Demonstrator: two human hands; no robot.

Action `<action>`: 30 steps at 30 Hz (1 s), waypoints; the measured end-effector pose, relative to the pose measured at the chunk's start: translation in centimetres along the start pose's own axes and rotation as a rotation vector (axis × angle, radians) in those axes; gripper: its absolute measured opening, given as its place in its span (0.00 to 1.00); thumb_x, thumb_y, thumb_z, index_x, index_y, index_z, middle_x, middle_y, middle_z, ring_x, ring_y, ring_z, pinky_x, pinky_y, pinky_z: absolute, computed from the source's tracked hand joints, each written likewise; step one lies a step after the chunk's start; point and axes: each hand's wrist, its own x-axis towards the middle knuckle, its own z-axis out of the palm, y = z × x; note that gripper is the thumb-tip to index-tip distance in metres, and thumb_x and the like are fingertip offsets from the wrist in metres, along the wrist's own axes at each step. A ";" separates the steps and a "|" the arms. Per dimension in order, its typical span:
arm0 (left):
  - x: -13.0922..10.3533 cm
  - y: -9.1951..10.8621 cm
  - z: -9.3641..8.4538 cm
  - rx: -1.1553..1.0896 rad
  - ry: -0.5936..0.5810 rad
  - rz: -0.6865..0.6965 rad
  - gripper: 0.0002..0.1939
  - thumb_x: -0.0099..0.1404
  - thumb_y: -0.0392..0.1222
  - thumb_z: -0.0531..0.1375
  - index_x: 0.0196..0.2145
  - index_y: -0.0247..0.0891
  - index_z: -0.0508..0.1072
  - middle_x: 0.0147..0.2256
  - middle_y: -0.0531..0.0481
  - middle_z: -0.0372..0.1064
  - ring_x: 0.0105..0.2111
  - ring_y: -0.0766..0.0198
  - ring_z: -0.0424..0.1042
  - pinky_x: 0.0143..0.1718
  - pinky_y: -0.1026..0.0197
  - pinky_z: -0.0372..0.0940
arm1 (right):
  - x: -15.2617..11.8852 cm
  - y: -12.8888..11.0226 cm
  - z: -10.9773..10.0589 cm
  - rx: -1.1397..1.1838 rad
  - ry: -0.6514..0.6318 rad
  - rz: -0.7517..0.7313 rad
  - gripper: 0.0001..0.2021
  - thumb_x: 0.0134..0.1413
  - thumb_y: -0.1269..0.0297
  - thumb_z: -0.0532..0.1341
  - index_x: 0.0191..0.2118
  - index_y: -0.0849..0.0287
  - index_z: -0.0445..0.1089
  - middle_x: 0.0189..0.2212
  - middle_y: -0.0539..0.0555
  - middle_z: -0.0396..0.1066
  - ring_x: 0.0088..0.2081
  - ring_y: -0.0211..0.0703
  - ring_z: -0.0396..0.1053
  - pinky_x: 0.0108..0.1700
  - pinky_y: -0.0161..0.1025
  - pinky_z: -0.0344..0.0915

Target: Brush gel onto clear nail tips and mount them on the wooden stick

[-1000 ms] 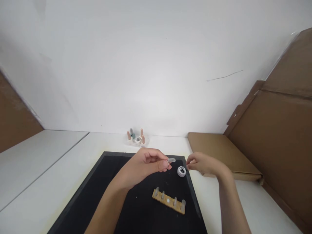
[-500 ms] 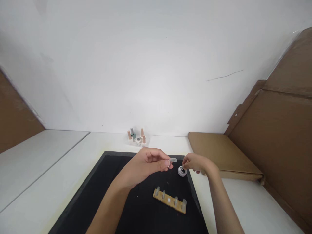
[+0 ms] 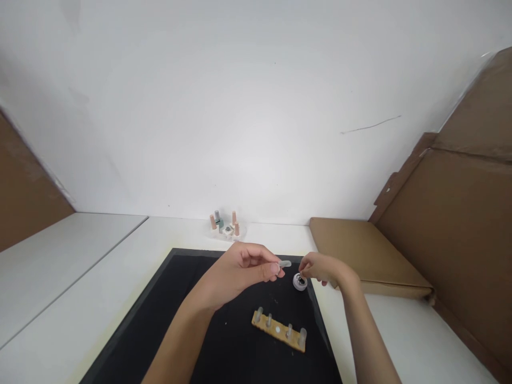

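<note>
Between thumb and fingers, my left hand (image 3: 252,266) pinches a translucent false nail (image 3: 285,264), its tip pointing right. My right hand (image 3: 322,266) has its thumb and fingertips closed at the rim of a small round white container (image 3: 300,282) with dark and shiny bits inside. Whether those fingertips hold anything is too small to make out. Below the hands lies a tan nail display stand (image 3: 279,332). Several translucent false nails stand upright on it, and a white dot marks its middle where no nail stands.
A black mat (image 3: 240,341) covers much of the white table (image 3: 52,282). By the wall stands a clear holder with several nail polish bottles (image 3: 236,228). A flat cardboard box (image 3: 368,253) lies to the right, with cardboard panels (image 3: 460,202) at the side.
Almost nothing has changed. The whole view has shifted very slightly; both hands keep the same poses, the left on the false nail and the right at the white container.
</note>
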 end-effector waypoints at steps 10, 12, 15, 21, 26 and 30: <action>-0.5 0.1 -0.4 -0.015 0.017 0.028 0.06 0.59 0.42 0.70 0.30 0.37 0.83 0.29 0.49 0.78 0.32 0.64 0.71 0.37 0.62 0.66 | -3.1 -0.5 -0.6 0.031 0.211 -0.171 0.12 0.64 0.58 0.61 0.46 0.61 0.72 0.42 0.54 0.75 0.38 0.42 0.74 0.40 0.43 0.74; -0.6 0.0 -0.5 -0.032 0.020 0.041 0.06 0.59 0.42 0.69 0.30 0.37 0.83 0.29 0.50 0.78 0.32 0.64 0.71 0.37 0.63 0.66 | -4.7 -0.9 -0.8 0.060 0.359 -0.304 0.11 0.63 0.58 0.62 0.39 0.62 0.73 0.36 0.51 0.74 0.36 0.41 0.73 0.39 0.42 0.72; -0.6 0.0 -0.7 -0.062 0.023 0.063 0.07 0.60 0.43 0.70 0.29 0.37 0.82 0.28 0.50 0.78 0.31 0.66 0.71 0.37 0.64 0.66 | -7.6 -1.9 -0.7 0.147 0.618 -0.521 0.13 0.64 0.61 0.57 0.31 0.59 0.74 0.33 0.54 0.75 0.34 0.43 0.72 0.37 0.41 0.69; -0.9 0.2 -0.7 -0.117 0.016 0.086 0.10 0.58 0.46 0.71 0.27 0.36 0.81 0.28 0.51 0.78 0.29 0.67 0.71 0.36 0.64 0.66 | -11.7 -3.3 1.5 0.386 1.042 -0.967 0.09 0.64 0.61 0.58 0.35 0.52 0.75 0.35 0.52 0.78 0.36 0.43 0.73 0.34 0.39 0.67; -1.0 0.4 -0.5 -0.134 0.005 0.073 0.11 0.58 0.47 0.72 0.27 0.36 0.82 0.28 0.50 0.79 0.29 0.67 0.71 0.36 0.64 0.66 | -12.8 -4.1 3.1 0.485 1.177 -1.246 0.13 0.61 0.74 0.62 0.43 0.46 0.77 0.37 0.48 0.78 0.36 0.39 0.73 0.36 0.37 0.69; -0.9 0.5 -0.2 -0.136 -0.010 0.068 0.11 0.57 0.47 0.72 0.27 0.35 0.82 0.27 0.50 0.79 0.29 0.66 0.71 0.36 0.64 0.66 | -13.0 -4.7 3.1 0.494 1.122 -1.245 0.12 0.61 0.74 0.62 0.44 0.49 0.75 0.33 0.49 0.78 0.32 0.40 0.74 0.31 0.37 0.70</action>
